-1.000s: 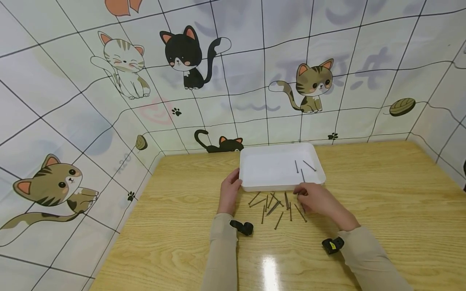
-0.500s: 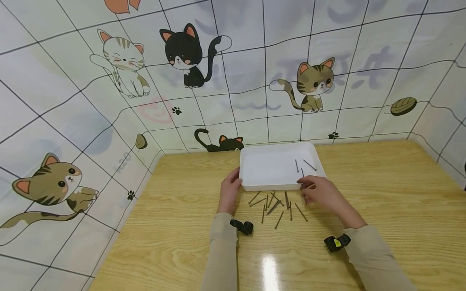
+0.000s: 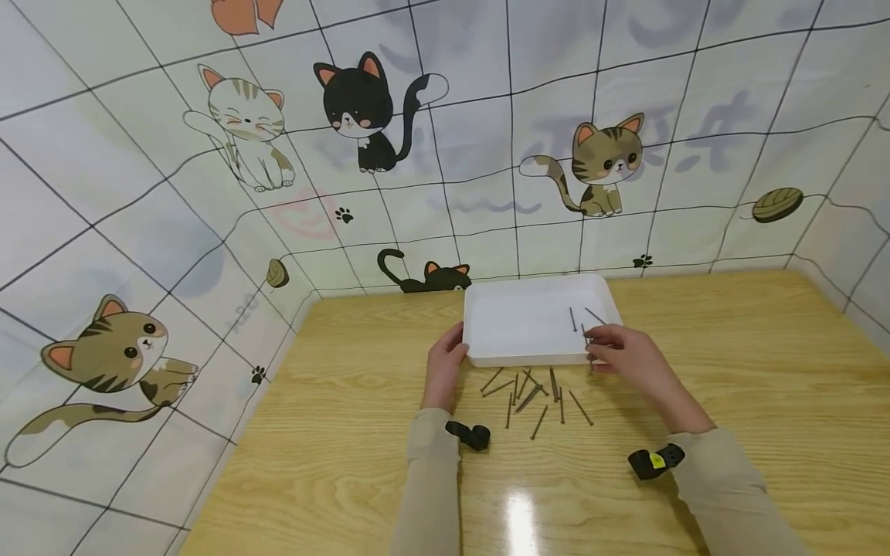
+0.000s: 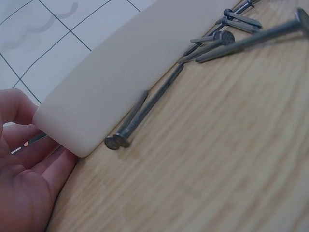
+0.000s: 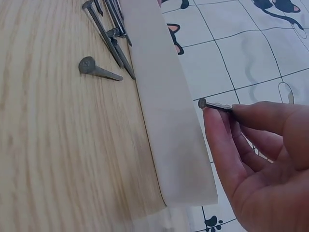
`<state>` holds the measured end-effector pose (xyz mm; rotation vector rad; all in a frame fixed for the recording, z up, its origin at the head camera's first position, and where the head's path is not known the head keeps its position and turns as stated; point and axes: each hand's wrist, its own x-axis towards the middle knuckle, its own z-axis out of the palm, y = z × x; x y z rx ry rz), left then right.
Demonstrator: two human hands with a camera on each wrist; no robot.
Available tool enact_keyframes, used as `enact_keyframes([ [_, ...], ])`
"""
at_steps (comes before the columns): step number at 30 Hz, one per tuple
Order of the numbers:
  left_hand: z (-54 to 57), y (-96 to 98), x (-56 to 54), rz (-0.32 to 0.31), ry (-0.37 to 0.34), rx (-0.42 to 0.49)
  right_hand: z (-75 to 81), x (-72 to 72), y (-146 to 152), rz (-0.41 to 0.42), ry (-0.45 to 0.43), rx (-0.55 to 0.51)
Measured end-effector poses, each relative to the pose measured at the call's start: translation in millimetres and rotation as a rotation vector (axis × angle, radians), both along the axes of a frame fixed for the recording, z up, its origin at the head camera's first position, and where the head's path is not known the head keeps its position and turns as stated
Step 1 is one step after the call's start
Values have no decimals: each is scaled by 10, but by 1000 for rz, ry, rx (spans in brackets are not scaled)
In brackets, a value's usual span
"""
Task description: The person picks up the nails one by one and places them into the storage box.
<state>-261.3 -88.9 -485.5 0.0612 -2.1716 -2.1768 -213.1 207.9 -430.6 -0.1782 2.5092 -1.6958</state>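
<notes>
A white tray [image 3: 528, 359] stands on the table against the back wall. My left hand [image 3: 445, 369] holds its near left corner; in the left wrist view the thumb and fingers bend around the tray's end [image 4: 67, 130]. Above the tray's near right edge, my right hand [image 3: 636, 359] pinches a single nail [image 5: 217, 106] between thumb and fingertips. A few nails [image 3: 573, 320] lie inside the tray, at its right side, partly hidden by the right hand. Several loose nails [image 3: 539, 422] are scattered on the table just in front of the tray.
The wooden table [image 3: 334, 463] meets a wall covering [image 3: 480, 154] printed with cats and grid lines at the back and sides. Black wrist devices [image 3: 476, 436] sit on both forearms.
My right hand has risen from beside the loose nails to above the tray's near right edge, carrying the pinched nail. The left hand stays at the tray's corner. The head view shifts slightly.
</notes>
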Motion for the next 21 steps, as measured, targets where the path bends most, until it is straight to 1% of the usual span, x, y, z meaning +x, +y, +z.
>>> enact_keyframes([
  [1,9,3,3,-6,-1,9,7,-1,10,2,-3,-10],
  [2,48,9,23,-10,-5,12,14,-3,18,3,-4,-22],
  [6,77,24,31,-15,-12,11,60,-11,46,7,-2,-79],
  [8,69,27,25,-9,-13,2,80,-33,51,3,-9,-118],
  [9,34,25,5,-4,-10,0,92,-47,50,3,-14,-135],
  [11,17,24,2,6,-8,-5,109,-84,43,5,-24,-161],
  [16,8,20,17,13,2,-10,142,-173,30,7,-39,-157],
  [18,19,22,26,11,10,-10,149,-212,29,3,-41,-143],
  [21,46,23,37,8,7,-6,154,-278,23,1,-33,-94],
])
